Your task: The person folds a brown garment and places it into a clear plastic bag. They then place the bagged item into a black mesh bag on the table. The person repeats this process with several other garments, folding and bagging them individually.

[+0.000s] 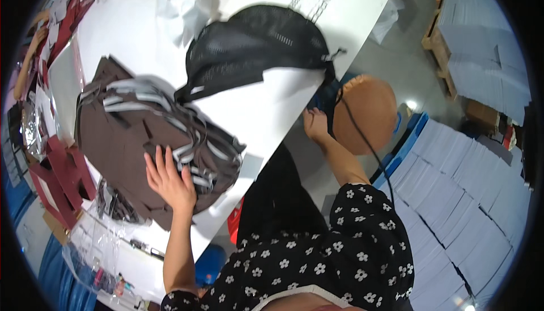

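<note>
My left hand (172,182) lies with its fingers stretched out on a pile of brown fabric pieces (122,146) with pale grey strips along one side. Just beyond the pile, a rounded black mesh piece (258,44) with a dark band rests on the white table (266,115). My right hand (315,123) is low beside the table's right edge, next to something dark blue (330,94). Its fingertips are partly hidden, and whether they grip anything does not show.
A round tan stool seat (365,115) stands right of the table, with a black cord (362,132) hanging across it. Stacked white sheets (453,197) fill the lower right. Clear plastic (181,5) lies at the table's far end. Another person's arm (28,61) shows far left.
</note>
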Demonstrator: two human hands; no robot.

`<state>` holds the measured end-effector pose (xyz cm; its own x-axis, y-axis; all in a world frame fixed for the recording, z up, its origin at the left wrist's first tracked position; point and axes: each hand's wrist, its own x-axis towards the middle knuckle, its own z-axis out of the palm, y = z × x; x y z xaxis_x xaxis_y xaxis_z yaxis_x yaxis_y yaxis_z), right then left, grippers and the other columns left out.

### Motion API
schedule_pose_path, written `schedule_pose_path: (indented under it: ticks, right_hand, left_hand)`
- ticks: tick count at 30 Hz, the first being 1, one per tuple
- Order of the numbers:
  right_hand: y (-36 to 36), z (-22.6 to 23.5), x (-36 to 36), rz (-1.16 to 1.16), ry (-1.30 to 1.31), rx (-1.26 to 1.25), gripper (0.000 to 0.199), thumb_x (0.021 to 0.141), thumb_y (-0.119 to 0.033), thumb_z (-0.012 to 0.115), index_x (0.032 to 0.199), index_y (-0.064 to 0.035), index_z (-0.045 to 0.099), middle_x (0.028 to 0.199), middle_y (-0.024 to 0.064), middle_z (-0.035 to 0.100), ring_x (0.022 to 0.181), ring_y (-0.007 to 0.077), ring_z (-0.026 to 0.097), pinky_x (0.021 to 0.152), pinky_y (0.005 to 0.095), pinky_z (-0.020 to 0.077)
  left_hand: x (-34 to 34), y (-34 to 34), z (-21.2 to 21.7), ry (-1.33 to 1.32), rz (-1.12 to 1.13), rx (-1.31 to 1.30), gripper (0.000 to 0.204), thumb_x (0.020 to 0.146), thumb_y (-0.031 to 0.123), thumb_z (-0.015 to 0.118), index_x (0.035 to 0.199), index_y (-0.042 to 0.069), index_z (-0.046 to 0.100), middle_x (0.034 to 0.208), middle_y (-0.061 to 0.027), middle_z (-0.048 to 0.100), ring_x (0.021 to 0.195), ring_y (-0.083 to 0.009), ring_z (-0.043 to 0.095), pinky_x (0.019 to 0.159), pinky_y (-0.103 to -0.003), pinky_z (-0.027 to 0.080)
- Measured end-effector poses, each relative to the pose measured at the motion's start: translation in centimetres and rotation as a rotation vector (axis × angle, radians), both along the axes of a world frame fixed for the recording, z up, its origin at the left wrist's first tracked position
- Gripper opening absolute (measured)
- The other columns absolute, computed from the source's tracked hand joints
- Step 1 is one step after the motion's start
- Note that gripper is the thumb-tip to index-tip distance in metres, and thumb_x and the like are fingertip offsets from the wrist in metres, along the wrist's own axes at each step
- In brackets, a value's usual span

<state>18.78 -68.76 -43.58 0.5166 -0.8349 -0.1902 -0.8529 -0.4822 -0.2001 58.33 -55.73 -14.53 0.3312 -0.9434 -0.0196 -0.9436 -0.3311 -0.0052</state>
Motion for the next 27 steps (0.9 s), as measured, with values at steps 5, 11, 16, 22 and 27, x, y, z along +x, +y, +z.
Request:
schedule_pose_path:
  ticks: [5,11,16,22,27]
  right_hand:
    - [8.9,4.2,2.1,-0.36,-0.291,0.134,0.042,0.08,-0.008,0.062,0.121,-0.0098,0.055,0.094,0.0126,0.061,0.097,0.0335,0.06,0.077,0.0406,0.0508]
    - [12.2,6.4,3.1,-0.986,-0.435,0.17,0.043,0.086,-0.016,0.06,0.128,-0.0138,0.049,0.091,0.015,0.064,0.097,0.0339,0.062,0.081,0.046,0.0509]
    - [13.4,6.0,2.1,-0.919,-0.245,0.154,0.031,0.09,-0.036,0.063,0.102,-0.008,0.062,0.095,0.0122,0.067,0.093,0.0327,0.063,0.075,0.0436,0.0505]
    - [22.1,6.6,-0.8,-0.752,-0.069,0.16,0.026,0.083,-0.029,0.069,0.095,-0.008,0.059,0.09,0.0142,0.063,0.09,0.0359,0.061,0.074,0.048,0.0501]
    - [31.2,7.1,-2.9,-0.453,0.139,0.478,0.02,0.083,-0.022,0.063,0.097,-0.0069,0.063,0.093,0.0172,0.065,0.09,0.0369,0.063,0.076,0.0491,0.0509]
  left_hand:
    - [-0.2,-0.2,-0.1,-0.003,-0.036,-0.033,0.049,0.098,0.03,0.043,0.141,0.007,0.047,0.15,-0.0125,0.041,0.145,-0.037,0.023,0.113,-0.05,0.018]
    - [0.1,0.7,-1.0,0.023,-0.097,-0.092,0.049,0.098,0.031,0.043,0.14,0.006,0.047,0.147,-0.0145,0.042,0.144,-0.039,0.023,0.111,-0.052,0.019]
    - [0.4,1.3,-1.3,-0.013,-0.141,-0.113,0.048,0.098,0.029,0.046,0.139,0.005,0.047,0.145,-0.0141,0.044,0.143,-0.0392,0.024,0.11,-0.051,0.021]
    - [0.6,1.5,-1.6,0.019,-0.166,-0.14,0.047,0.098,0.028,0.049,0.137,0.003,0.047,0.144,-0.013,0.045,0.144,-0.0386,0.024,0.11,-0.051,0.021]
    - [0.8,1.7,-1.0,0.043,-0.18,-0.161,0.047,0.097,0.028,0.052,0.134,0.001,0.048,0.143,-0.0142,0.045,0.144,-0.0397,0.023,0.11,-0.052,0.02]
